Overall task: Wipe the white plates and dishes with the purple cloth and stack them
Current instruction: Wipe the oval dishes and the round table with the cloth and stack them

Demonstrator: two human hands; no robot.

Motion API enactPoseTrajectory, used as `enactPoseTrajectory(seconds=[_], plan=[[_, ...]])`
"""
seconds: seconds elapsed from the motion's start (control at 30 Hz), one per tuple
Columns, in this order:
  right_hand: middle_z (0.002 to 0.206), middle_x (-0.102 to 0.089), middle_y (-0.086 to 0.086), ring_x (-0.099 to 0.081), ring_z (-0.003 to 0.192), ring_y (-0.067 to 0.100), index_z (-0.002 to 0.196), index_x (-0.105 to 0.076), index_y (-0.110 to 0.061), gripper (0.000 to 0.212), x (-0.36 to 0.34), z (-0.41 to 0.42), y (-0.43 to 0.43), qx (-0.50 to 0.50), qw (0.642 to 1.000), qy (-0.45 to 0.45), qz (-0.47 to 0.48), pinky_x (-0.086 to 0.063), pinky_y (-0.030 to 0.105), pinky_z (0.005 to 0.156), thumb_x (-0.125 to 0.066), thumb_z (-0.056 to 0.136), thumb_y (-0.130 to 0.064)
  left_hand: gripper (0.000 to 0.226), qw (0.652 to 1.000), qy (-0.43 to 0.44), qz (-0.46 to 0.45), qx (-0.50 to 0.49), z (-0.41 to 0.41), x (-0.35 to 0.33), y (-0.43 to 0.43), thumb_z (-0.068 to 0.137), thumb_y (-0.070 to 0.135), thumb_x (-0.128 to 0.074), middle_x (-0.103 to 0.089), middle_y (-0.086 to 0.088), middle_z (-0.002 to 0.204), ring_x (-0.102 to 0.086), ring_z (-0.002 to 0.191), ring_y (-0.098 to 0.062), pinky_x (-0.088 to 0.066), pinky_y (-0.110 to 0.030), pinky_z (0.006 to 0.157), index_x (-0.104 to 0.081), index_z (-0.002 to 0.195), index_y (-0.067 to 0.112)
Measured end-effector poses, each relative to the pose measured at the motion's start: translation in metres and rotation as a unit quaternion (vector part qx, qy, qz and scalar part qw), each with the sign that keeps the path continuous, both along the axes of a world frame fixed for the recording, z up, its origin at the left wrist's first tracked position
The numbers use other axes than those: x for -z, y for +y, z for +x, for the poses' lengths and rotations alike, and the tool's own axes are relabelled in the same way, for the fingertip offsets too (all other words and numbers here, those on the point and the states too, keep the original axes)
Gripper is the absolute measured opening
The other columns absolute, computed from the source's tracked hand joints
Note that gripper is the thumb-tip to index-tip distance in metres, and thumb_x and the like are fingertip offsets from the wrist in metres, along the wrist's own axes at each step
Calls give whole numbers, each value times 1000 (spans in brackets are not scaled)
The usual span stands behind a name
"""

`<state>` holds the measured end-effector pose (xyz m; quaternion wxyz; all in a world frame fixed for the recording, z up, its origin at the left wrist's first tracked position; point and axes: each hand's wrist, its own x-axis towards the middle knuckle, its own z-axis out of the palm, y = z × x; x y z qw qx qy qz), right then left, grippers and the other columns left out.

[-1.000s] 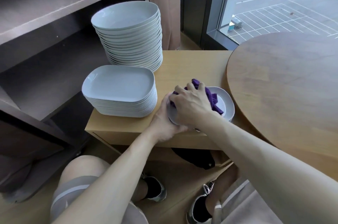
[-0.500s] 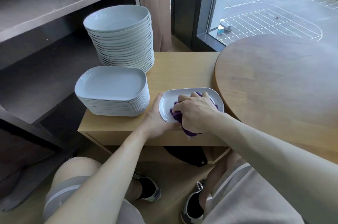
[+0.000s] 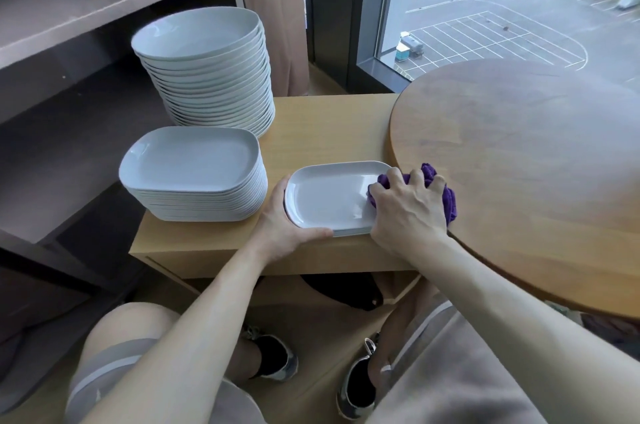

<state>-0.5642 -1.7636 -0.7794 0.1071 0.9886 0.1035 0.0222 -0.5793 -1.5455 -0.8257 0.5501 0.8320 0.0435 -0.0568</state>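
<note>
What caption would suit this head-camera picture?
Left hand holds a white plate while the right hand presses a purple cloth onto it.

The left hand [image 3: 281,226] is cupped, thumb extended; the right hand [image 3: 408,212] has clenched fingers [image 3: 418,178].

Right hand [image 3: 408,212], purple cloth [image 3: 448,196] now at right end of plate [image 3: 329,202]

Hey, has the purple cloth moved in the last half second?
Yes. The purple cloth in the right hand slid right along the plate, to the round table edge.
</note>
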Motion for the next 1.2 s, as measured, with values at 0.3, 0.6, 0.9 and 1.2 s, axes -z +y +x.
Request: enactPoseTrajectory(seconds=[0.3,0.6,0.9,1.2], plan=[[136,-49,10,-46,118,40,120,-63,-23,37,4,-3,0,8,1000,-16,26,-26,59,102,-53,85,-27,111,1000,-7,-10,-13,-2,-7,-4,51,33,-99,-56,10,137,-54,127,-10,-48,-42,109,-42,145,32],[133,-49,8,-45,118,40,124,-62,-22,40,6,-4,0,-6,998,-17,62,-24,63,106,-55,86,-25,104,998,5,-49,-38,-1,-9,-4,51,29,-99,-66,3,131,-63,122,-13,-50,-44,109,-50,142,20],[139,-45,10,-41,125,40,128,-58,-22,43,6,-5,2,-2,995,-6,101,-21,64,108,-56,85,-24,69,998,-30,-25,-39,-5,-32,-7,68,34,-84,-66,24,120,-59,115,6,-48,-20,95,-55,130,43],[143,-44,12,-37,132,41,136,-53,-22,49,0,-13,-5,-40,992,2,116,-19,65,111,-58,88,-18,46,995,-45,-1,-88,-22,-55,-14,101,2,-55,-70,-8,105,-72,66,-22,-57,-26,57,-55,130,37]])
